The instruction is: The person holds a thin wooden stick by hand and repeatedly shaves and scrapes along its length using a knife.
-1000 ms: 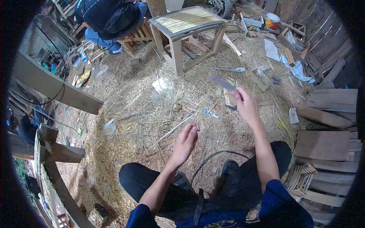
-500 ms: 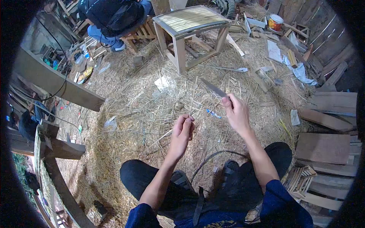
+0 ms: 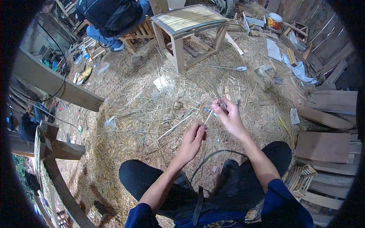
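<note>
My left hand (image 3: 192, 141) is closed on the lower end of a thin pale stick (image 3: 208, 117), above the straw-covered floor. The stick slants up and right to my right hand (image 3: 229, 116), whose thumb and index finger pinch around its upper end. The knife seen earlier in my right hand shows now only as a faint, blurred blade (image 3: 216, 91) rising above the fingers; its handle is hidden in the hand. Beyond the hands lies a small blue and white wrapper (image 3: 207, 110).
A slatted stool (image 3: 190, 19) stands ahead, with a seated person (image 3: 114, 19) to its left. Planks (image 3: 323, 146) lie at the right, a bucket (image 3: 274, 21) at the back right. Wooden beams (image 3: 57, 81) jut in from the left. Another person (image 3: 28, 125) is at the far left.
My right hand has come down and left toward my left hand, turning the knife upward. My left hand has moved slightly right and lower, and a thin stick now shows between the hands.
</note>
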